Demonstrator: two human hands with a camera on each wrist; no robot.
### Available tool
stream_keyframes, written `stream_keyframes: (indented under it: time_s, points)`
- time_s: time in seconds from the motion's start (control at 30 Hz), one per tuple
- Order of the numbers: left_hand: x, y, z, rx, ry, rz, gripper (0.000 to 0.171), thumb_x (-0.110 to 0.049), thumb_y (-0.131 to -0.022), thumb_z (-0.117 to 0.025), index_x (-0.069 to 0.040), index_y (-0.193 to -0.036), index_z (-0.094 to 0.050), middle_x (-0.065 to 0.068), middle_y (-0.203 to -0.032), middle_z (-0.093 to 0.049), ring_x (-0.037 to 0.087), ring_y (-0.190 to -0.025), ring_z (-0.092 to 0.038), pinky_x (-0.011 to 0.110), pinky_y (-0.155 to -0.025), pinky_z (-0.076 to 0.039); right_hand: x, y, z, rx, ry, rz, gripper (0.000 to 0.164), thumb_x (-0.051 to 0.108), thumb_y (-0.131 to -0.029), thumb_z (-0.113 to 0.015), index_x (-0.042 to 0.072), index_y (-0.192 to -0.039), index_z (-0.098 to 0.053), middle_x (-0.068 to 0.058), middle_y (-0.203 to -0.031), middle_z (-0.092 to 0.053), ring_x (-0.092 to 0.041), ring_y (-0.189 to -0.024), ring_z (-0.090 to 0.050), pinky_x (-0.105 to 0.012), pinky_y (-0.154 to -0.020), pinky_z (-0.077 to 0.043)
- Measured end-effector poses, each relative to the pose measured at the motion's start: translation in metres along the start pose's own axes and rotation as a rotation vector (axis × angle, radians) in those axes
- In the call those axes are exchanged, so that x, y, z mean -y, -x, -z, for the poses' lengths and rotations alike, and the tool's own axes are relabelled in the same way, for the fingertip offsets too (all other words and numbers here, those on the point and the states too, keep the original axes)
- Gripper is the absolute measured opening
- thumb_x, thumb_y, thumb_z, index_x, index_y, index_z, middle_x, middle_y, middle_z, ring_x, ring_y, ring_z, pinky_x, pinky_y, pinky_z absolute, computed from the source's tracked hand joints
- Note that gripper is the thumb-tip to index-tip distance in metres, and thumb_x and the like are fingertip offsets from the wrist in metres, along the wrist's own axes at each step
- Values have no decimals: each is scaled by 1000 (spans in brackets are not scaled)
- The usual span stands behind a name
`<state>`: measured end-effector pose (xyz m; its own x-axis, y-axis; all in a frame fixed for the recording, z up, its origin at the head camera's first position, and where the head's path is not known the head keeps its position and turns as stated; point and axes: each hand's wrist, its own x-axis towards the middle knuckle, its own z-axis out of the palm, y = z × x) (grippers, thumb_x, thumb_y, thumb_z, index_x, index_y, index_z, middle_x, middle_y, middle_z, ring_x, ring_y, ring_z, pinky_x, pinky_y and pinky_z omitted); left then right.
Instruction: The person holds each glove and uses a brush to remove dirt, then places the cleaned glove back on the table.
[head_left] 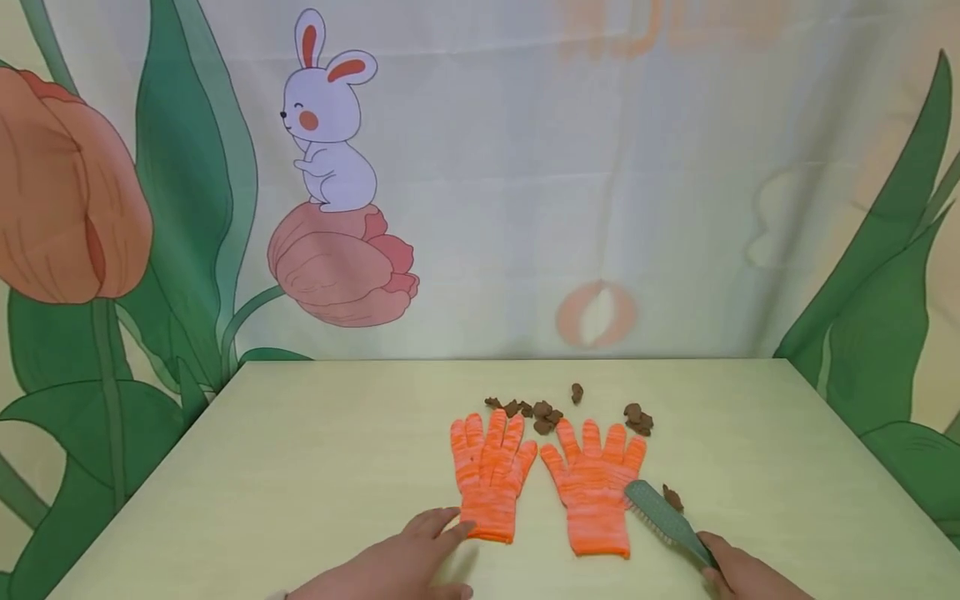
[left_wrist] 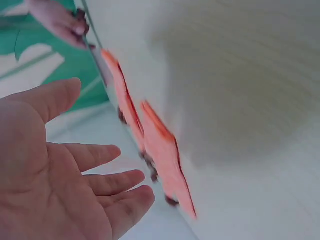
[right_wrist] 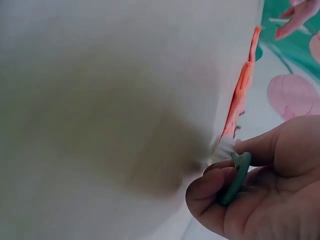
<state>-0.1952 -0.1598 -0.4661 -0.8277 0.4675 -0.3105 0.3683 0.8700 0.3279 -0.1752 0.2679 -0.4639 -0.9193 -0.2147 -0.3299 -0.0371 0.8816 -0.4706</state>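
Two orange knitted gloves lie flat, side by side, fingers pointing away; the left glove (head_left: 491,479) and the right glove (head_left: 598,492) sit mid-table. My right hand (head_left: 750,571) grips the handle of a green brush (head_left: 666,515) with pale bristles, its head overlapping the right glove's edge in the head view. In the right wrist view, curled fingers (right_wrist: 205,192) wrap the green handle (right_wrist: 237,177). My left hand (head_left: 397,558) hovers near the left glove's cuff, fingers spread and holding nothing; the left wrist view shows its open palm (left_wrist: 55,185).
Brown crumbly clumps lie beyond the glove fingertips, including a cluster (head_left: 543,417), a single piece (head_left: 577,392) and a pile at right (head_left: 639,419). Another brown piece (head_left: 672,497) lies beside the brush. A printed cloth backdrop (head_left: 487,183) hangs behind the pale table (head_left: 315,450).
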Motion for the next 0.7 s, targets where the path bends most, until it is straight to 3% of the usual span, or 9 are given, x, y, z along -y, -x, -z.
stream_keyframes:
  time_s: [0.1, 0.17, 0.23, 0.37, 0.53, 0.63, 0.7]
  points:
    - [-13, 26, 27, 15, 62, 139, 77, -61, -91, -67, -26, -155, -45, 8, -162, -40, 32, -147, -41, 54, -106, -51, -5, -2, 6, 1, 25, -28, 54, 16, -104, -58, -24, -135, -39, -38, -130, -58, -52, -122, -59, -61, -102, -49]
    - [-19, 40, 40, 1, 102, 181, 73, -51, -92, -71, -20, -153, -48, 10, -161, -41, 33, -147, -42, 57, -110, -48, -5, -2, 9, -1, 48, -62, 56, 18, -103, -59, -24, -136, -39, -37, -130, -59, -51, -122, -60, -59, -102, -50]
    - [-22, 50, 50, -33, 133, 199, 68, -44, -92, -74, -16, -151, -51, 10, -159, -43, 34, -147, -43, 57, -112, -45, -2, -3, 11, -15, 55, -84, 57, 17, -104, -59, -24, -137, -39, -36, -130, -60, -47, -121, -62, -57, -101, -52]
    - [-24, 55, 55, -49, 142, 161, 63, -37, -94, -73, -13, -148, -54, 13, -158, -45, 36, -147, -43, 58, -111, -45, -1, -6, 12, -10, 38, -109, 58, 21, -105, -56, -22, -140, -38, -35, -134, -58, -42, -120, -63, -56, -100, -53]
    - [-35, 39, 45, 8, 9, 73, 58, -44, -96, -69, -15, -145, -58, 7, -157, -49, 32, -146, -44, 52, -109, -49, -25, -27, -4, 74, -48, -89, 63, 32, -105, -57, -16, -143, -40, -33, -139, -56, -43, -127, -60, -57, -104, -49]
    - [-33, 10, 24, 14, -88, -91, 60, -54, -99, -60, -21, -149, -54, 2, -159, -48, 27, -147, -44, 46, -109, -51, -46, -45, -16, 71, -84, -47, 65, 36, -103, -59, -12, -144, -43, -30, -138, -58, -39, -125, -61, -58, -103, -49]
    - [-29, -17, 4, 24, -129, -239, 66, -62, -100, -51, -27, -155, -46, -2, -163, -42, 23, -151, -41, 42, -111, -50, -57, -54, -21, 56, -106, -34, 63, 35, -103, -60, -10, -145, -44, -29, -139, -59, -39, -127, -60, -59, -104, -49]
